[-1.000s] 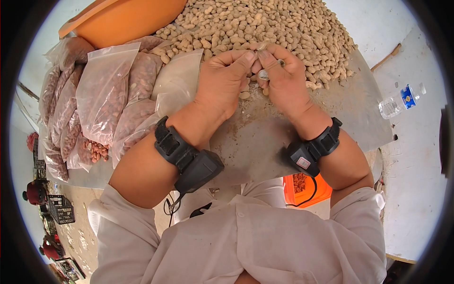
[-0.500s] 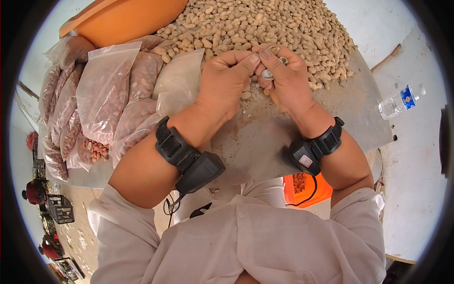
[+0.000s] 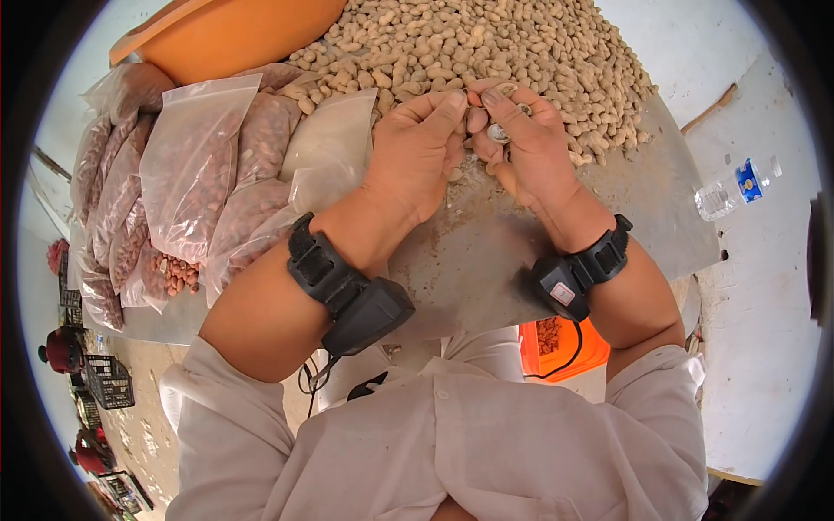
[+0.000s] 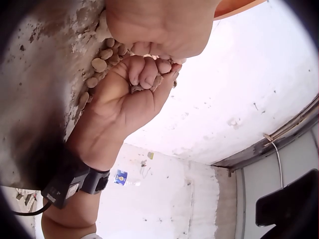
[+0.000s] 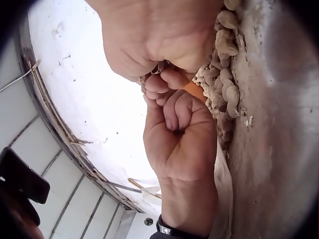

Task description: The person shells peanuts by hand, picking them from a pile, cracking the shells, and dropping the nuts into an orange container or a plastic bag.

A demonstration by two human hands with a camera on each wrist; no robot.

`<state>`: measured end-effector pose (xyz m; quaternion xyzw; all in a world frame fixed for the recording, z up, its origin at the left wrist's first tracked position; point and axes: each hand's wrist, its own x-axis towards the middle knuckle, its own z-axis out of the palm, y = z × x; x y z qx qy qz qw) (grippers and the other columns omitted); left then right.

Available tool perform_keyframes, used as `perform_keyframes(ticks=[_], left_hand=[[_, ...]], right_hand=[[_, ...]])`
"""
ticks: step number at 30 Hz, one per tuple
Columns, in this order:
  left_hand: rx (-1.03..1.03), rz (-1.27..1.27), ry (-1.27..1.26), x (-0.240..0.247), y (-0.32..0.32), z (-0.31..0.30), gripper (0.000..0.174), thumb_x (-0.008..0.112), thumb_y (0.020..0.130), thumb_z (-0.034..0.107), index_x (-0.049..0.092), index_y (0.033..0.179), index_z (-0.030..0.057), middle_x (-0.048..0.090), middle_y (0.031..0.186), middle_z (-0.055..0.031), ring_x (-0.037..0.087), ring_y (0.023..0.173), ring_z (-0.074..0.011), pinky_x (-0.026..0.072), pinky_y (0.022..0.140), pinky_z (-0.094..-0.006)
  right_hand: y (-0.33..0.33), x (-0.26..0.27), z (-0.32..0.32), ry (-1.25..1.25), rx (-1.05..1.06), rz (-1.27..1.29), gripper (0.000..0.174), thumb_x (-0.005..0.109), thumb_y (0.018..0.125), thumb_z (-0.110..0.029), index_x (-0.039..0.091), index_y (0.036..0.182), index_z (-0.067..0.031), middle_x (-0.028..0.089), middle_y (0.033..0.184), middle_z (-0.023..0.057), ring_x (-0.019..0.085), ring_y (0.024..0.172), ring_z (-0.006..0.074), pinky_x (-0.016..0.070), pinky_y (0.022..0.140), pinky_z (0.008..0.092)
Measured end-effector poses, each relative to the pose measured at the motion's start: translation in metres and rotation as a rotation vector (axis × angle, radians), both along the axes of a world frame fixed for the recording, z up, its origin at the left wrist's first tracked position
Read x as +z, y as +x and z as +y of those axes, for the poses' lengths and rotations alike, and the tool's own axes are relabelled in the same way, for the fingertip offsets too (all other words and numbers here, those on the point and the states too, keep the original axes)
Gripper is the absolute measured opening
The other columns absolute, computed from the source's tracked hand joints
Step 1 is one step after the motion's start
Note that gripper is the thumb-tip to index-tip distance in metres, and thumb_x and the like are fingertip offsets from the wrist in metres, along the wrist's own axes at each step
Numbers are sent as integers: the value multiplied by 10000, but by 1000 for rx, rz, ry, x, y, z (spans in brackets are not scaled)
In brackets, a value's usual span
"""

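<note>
Over the near edge of a heap of unshelled peanuts [image 3: 486, 43], both hands are close together. My right hand [image 3: 540, 143] pinches a peanut shell [image 3: 505, 89] between thumb and forefinger. Pale-lined shell pieces [image 3: 498, 133] show among its curled fingers. In the left wrist view, bits of shell [image 4: 158, 81] also stick out between those fingers. My left hand [image 3: 408, 148] faces it, thumb against the forefinger and the other fingers curled in. From the right wrist view, the left hand's fingers [image 5: 183, 110] fold toward the palm; I cannot tell whether they hold anything.
Plastic bags of red peanut kernels [image 3: 191, 165] lie stacked on the metal table [image 3: 460, 278] at left, some loose kernels [image 3: 178, 273] by them. An orange basin [image 3: 234, 39] stands behind. Below the table is an orange-red container [image 3: 578, 352]. A plastic bottle [image 3: 730, 191] is at right.
The hands, whose fingertips met over a peanut, have moved slightly apart. My right hand has shifted a little to the right and turned, with the shell in its fingers.
</note>
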<state>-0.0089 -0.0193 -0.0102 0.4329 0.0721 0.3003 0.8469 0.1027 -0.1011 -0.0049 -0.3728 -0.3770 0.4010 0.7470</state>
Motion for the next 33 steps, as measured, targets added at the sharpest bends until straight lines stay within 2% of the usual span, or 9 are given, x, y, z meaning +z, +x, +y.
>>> perform_keyframes(ticks=[5, 14, 17, 20, 22, 24, 26, 32, 33], left_hand=[[-33, 46, -142, -2, 5, 3, 138, 474, 908, 135, 558, 856, 39, 522, 732, 7, 343, 513, -42, 286, 456, -184], [-87, 51, -392, -5, 5, 7, 139, 483, 877, 143, 516, 812, 25, 483, 701, -10, 336, 505, -70, 280, 450, -194], [-100, 52, -393, -4, 5, 8, 128, 485, 872, 131, 523, 843, 12, 484, 693, -14, 339, 501, -70, 279, 444, -195], [-63, 70, -368, 0, 4, 9, 141, 483, 874, 122, 531, 911, -6, 486, 689, -12, 338, 500, -66, 279, 443, -193], [-23, 71, -301, 4, 0, 12, 164, 482, 877, 119, 532, 958, -15, 484, 687, -7, 335, 500, -63, 276, 443, -192], [13, 53, -189, 9, -5, 21, 188, 484, 880, 119, 529, 999, -20, 479, 681, 1, 330, 499, -59, 271, 444, -191], [74, 40, -126, 17, -10, 28, 192, 487, 882, 123, 528, 1010, -14, 467, 678, 8, 324, 502, -58, 268, 450, -192], [168, 23, -66, 18, -11, 31, 197, 490, 886, 125, 526, 1032, -1, 441, 671, 13, 313, 512, -61, 272, 468, -201], [180, 22, -59, 17, -11, 31, 198, 490, 886, 125, 525, 1035, -1, 440, 671, 12, 312, 514, -62, 274, 471, -203]], right_hand=[[0, 0, 1, -65, -66, -129, 120, 547, 864, -113, 594, 925, -21, 589, 727, 40, 525, 608, 76, 387, 503, 190], [2, 0, 1, -151, -332, -753, 142, 577, 840, -133, 619, 933, -34, 606, 766, 14, 567, 664, 69, 457, 530, 199], [-5, 12, -3, -241, -259, -457, 141, 584, 828, -115, 605, 932, -22, 613, 788, 34, 565, 667, 81, 460, 543, 200], [19, -4, 1, -23, 28, 78, 148, 560, 829, -89, 573, 958, -19, 624, 851, 87, 541, 657, 101, 461, 546, 201], [31, -11, 5, -21, -106, -74, 154, 545, 828, -71, 552, 974, -23, 621, 885, 120, 517, 644, 112, 459, 539, 197], [35, -11, 3, 8, -37, 70, 171, 535, 824, -52, 538, 993, -27, 616, 918, 142, 500, 636, 120, 462, 543, 198], [34, 0, -1, 67, 231, 509, 198, 531, 817, -31, 529, 1014, -31, 611, 947, 152, 490, 634, 126, 472, 558, 204], [39, 2, -2, 4, 184, 176, 136, 587, 796, -67, 597, 931, -50, 620, 903, 81, 542, 668, 141, 478, 588, 239], [34, 6, -5, -61, 97, -169, 107, 599, 787, -80, 610, 888, -47, 617, 866, 76, 547, 662, 151, 477, 592, 248]])
